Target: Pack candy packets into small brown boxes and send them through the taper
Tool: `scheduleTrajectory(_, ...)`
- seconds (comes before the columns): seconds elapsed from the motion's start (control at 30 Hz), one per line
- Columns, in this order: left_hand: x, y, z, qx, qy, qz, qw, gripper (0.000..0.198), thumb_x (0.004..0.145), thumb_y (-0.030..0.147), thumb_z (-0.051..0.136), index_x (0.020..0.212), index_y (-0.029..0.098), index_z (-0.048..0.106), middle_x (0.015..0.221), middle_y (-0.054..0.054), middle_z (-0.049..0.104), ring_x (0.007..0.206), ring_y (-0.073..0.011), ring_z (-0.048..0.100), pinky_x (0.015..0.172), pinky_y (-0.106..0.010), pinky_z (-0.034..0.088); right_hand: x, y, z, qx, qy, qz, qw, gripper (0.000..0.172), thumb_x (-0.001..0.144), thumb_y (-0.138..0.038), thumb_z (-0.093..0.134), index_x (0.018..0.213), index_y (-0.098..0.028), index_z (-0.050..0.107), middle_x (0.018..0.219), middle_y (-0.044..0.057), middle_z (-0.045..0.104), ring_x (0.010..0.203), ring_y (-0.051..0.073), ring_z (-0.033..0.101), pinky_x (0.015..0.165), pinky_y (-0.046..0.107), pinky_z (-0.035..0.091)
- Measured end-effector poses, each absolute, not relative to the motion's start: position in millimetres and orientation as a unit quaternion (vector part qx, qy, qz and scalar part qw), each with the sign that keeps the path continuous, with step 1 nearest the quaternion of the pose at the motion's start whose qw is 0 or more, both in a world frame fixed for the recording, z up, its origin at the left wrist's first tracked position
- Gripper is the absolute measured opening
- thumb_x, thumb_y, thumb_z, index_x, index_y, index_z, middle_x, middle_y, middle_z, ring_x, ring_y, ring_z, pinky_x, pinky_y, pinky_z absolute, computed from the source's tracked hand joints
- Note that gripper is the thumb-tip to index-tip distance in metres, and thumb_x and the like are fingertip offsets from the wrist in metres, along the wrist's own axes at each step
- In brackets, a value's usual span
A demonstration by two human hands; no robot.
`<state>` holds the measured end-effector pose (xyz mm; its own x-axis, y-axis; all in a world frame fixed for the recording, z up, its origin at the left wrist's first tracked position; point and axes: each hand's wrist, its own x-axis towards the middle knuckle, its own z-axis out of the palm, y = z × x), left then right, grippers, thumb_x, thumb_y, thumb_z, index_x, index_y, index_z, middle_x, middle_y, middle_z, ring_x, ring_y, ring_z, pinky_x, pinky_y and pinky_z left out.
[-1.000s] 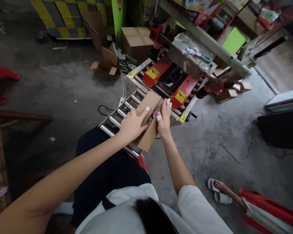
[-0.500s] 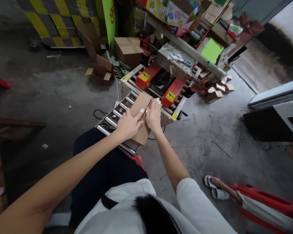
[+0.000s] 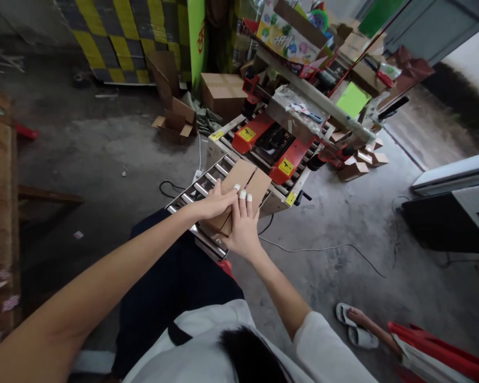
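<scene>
One grey concrete floor (image 3: 295, 287) spreads beneath everything. At its far side stands a stack of cartons in yellow and grey bands (image 3: 120, 40). Right of it is a carton-sealing machine (image 3: 293, 114), its metal crossbeam above two red side guides (image 3: 289, 162), a decorated open carton (image 3: 287, 40) propped up behind the beam. A rough wooden table (image 3: 2, 175) runs down the left edge. From the machine's near end a short roller conveyor (image 3: 201, 189) reaches towards the person, close to their knee. A taped brown carton (image 3: 223, 93) and a smaller open one (image 3: 173, 114) sit on the floor left of the machine; to the right, another person's foot wears a grey slide sandal (image 3: 345, 315).

The cardboard box (image 3: 259, 183) lies on the rollers, short of the red guides, its top flaps folded down to a narrow seam. On its left flap the left hand (image 3: 219, 202) rests palm down, fingers spread. The right hand (image 3: 243, 229) lies over the near part of the right flap, fingers side by side and thumb apart at the box's near end; neither hand pinches anything. White finger covers (image 3: 242, 194) cap several fingertips, beside the seam.
</scene>
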<state>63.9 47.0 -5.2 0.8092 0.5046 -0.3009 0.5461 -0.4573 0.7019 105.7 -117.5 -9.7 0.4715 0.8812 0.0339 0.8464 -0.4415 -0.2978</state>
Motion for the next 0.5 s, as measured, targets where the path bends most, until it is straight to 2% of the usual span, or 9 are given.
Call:
scheduleTrajectory(0.07, 73, 52, -7, 0.831, 0.313, -0.031, 0.459, 0.088, 0.091, 0.074, 0.038, 0.160, 0.020, 0.028, 0.163, -0.020, 0.032, 0.147, -0.0383, 0.039, 0.110, -0.057, 0.043, 116, -111, -9, -0.851, -0.508, 0.058, 0.120, 0.116, 0.077, -0.067, 0.067, 0.161, -0.007, 0.014, 0.168, 0.028, 0.009, 0.155, 0.048, 0.006, 0.111, 0.080, 0.022)
scheduleTrajectory(0.13, 84, 53, -6, 0.837, 0.273, -0.013, 0.474, 0.073, 0.094, 0.065, 0.041, 0.154, 0.022, 0.041, 0.166, -0.014, 0.029, 0.151, -0.0367, 0.031, 0.118, -0.056, 0.035, 133, -103, -10, -0.853, -0.509, 0.055, 0.104, 0.109, 0.079, -0.064, 0.065, 0.160, -0.007, 0.018, 0.168, 0.027, 0.012, 0.155, 0.047, 0.009, 0.111, 0.080, 0.022)
scheduleTrajectory(0.2, 89, 48, -4, 0.859, 0.232, 0.033, 0.455, 0.060, 0.101, 0.050, 0.032, 0.148, 0.018, 0.050, 0.166, -0.012, 0.028, 0.154, -0.0321, 0.026, 0.124, -0.052, 0.028, 158, -94, -9, -0.854, -0.507, 0.056, 0.097, 0.105, 0.079, -0.062, 0.066, 0.159, -0.009, 0.022, 0.167, 0.026, 0.016, 0.154, 0.048, 0.013, 0.110, 0.081, 0.023)
scheduleTrajectory(0.23, 88, 43, -3, 0.868, 0.226, 0.055, 0.439, 0.059, 0.103, 0.041, 0.024, 0.148, 0.013, 0.050, 0.166, -0.013, 0.030, 0.154, -0.0289, 0.026, 0.126, -0.049, 0.026, 174, -90, -7, -0.856, -0.504, 0.057, 0.101, 0.103, 0.078, -0.061, 0.067, 0.157, -0.009, 0.026, 0.166, 0.027, 0.019, 0.153, 0.049, 0.016, 0.109, 0.081, 0.024)
scheduleTrajectory(0.3, 74, 26, -3, 0.879, 0.248, 0.082, 0.399, 0.062, 0.103, 0.028, 0.010, 0.149, 0.004, 0.044, 0.161, -0.018, 0.036, 0.152, -0.0225, 0.032, 0.125, -0.043, 0.030, 210, -80, -1, -0.856, -0.497, 0.050, 0.134, 0.099, 0.076, -0.062, 0.068, 0.152, -0.008, 0.035, 0.163, 0.028, 0.027, 0.150, 0.051, 0.023, 0.109, 0.080, 0.027)
scheduleTrajectory(0.33, 63, 17, -5, 0.885, 0.259, 0.081, 0.378, 0.062, 0.104, 0.027, 0.007, 0.150, 0.003, 0.042, 0.158, -0.018, 0.041, 0.149, -0.0197, 0.037, 0.122, -0.039, 0.034, 232, -74, 2, -0.853, -0.494, 0.041, 0.164, 0.095, 0.076, -0.065, 0.066, 0.148, -0.008, 0.042, 0.159, 0.028, 0.034, 0.148, 0.052, 0.028, 0.108, 0.079, 0.030)
scheduleTrajectory(0.4, 32, 4, -11, 0.897, 0.287, 0.066, 0.331, 0.055, 0.106, 0.033, 0.017, 0.144, 0.015, 0.051, 0.151, -0.013, 0.052, 0.139, -0.0146, 0.049, 0.112, -0.036, 0.046, 280, -57, 0, -0.819, -0.519, 0.024, 0.242, 0.087, 0.079, -0.072, 0.057, 0.141, -0.012, 0.050, 0.158, 0.022, 0.037, 0.148, 0.050, 0.028, 0.110, 0.076, 0.032)
scheduleTrajectory(0.43, 13, 2, -14, 0.901, 0.302, 0.060, 0.304, 0.049, 0.105, 0.038, 0.025, 0.142, 0.023, 0.054, 0.152, -0.010, 0.052, 0.138, -0.0147, 0.051, 0.110, -0.038, 0.049, 304, -47, -4, -0.798, -0.538, 0.026, 0.272, 0.088, 0.077, -0.074, 0.056, 0.141, -0.014, 0.050, 0.158, 0.020, 0.035, 0.150, 0.050, 0.024, 0.110, 0.075, 0.033)
scheduleTrajectory(0.5, -34, 9, -12, 0.901, 0.351, 0.067, 0.244, 0.043, 0.103, 0.045, 0.036, 0.139, 0.032, 0.055, 0.154, -0.006, 0.049, 0.139, -0.0157, 0.050, 0.109, -0.040, 0.051, 342, -31, -17, -0.760, -0.560, 0.050, 0.326, 0.100, 0.073, -0.076, 0.060, 0.151, -0.016, 0.039, 0.164, 0.017, 0.023, 0.153, 0.051, 0.011, 0.110, 0.074, 0.035)
